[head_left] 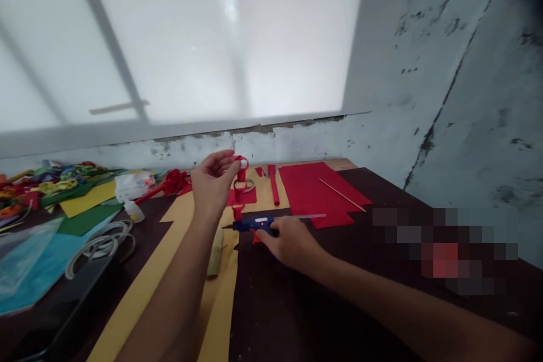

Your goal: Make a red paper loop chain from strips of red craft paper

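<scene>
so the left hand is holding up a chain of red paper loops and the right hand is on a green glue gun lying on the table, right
Not quite: the glue gun is blue, not green, as the head view shows. The left hand does hold up the red paper loops, and the right hand rests on the gun on the table.

Two hands are showing: the left hand [214, 178] and the right hand [288, 243]. One blue glue gun [254, 224] is lying on the one tabletop [297, 305]. One chain of red paper loops [240, 186] is hanging, with three loops showing. One large red sheet [316, 192], one thin stick [341, 195], one red paper flower [173, 181] and one small bottle [134, 212] are lying there too.
</scene>
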Tool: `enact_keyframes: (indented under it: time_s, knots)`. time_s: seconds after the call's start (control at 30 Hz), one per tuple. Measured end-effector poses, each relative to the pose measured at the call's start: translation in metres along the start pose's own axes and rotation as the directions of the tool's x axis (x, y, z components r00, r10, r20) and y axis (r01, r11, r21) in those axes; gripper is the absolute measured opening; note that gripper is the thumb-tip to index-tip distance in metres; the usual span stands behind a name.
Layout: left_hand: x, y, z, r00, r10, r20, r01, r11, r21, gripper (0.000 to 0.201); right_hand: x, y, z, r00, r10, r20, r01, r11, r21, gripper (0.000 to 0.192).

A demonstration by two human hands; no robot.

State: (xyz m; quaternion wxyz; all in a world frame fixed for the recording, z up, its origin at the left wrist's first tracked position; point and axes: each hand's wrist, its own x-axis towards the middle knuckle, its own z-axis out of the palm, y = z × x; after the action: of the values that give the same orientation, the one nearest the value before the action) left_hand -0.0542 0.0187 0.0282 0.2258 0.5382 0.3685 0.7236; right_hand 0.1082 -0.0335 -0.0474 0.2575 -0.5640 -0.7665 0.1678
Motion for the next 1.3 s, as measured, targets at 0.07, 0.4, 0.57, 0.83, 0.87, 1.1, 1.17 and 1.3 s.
enact_keyframes:
  time_s: [0.07, 0.4, 0.57, 0.83, 0.87, 1.1, 1.17, 1.3]
  knots:
    - [-0.003, 0.0, 0.004, 0.999, -0.016, 0.033, 0.016, 1.0, -0.009, 0.035, 0.006, -0.015, 0.012, 0.999, -0.048, 0.001, 0.048, 0.992, -0.116, 0.044]
    - [-0.021, 0.01, 0.02, 0.982, -0.078, 0.174, 0.076, 0.997, 0.017, 0.029, 0.014, -0.005, -0.048, 0.97, -0.191, -0.149, 0.182, 0.981, -0.073, 0.033]
    - [-0.036, 0.014, 0.032, 0.95, -0.114, 0.29, 0.107, 0.993, 0.041, 0.025, 0.018, 0.021, -0.09, 0.924, -0.159, -0.347, 0.284, 0.894, 0.346, 0.018]
    - [-0.051, 0.011, 0.044, 0.894, -0.133, 0.428, 0.106, 0.991, 0.087, 0.017, 0.011, 0.036, -0.073, 0.915, -0.145, -0.376, 0.389, 0.566, 0.727, 0.023]
    - [-0.052, 0.011, 0.045, 0.89, -0.139, 0.435, 0.106, 0.989, 0.099, 0.016, 0.01, 0.037, -0.072, 0.915, -0.132, -0.381, 0.384, 0.571, 0.726, 0.021]
    - [-0.055, 0.014, 0.046, 0.885, -0.146, 0.442, 0.101, 0.987, 0.125, 0.014, 0.01, 0.04, -0.073, 0.922, -0.085, -0.379, 0.352, 0.592, 0.725, 0.014]
    - [-0.055, 0.014, 0.046, 0.882, -0.15, 0.447, 0.11, 0.988, 0.112, 0.014, 0.01, 0.04, -0.073, 0.921, -0.079, -0.382, 0.354, 0.583, 0.731, 0.014]
    - [-0.055, 0.015, 0.045, 0.876, -0.156, 0.457, 0.121, 0.987, 0.104, 0.014, 0.009, 0.039, -0.073, 0.921, -0.082, -0.381, 0.352, 0.594, 0.724, 0.013]
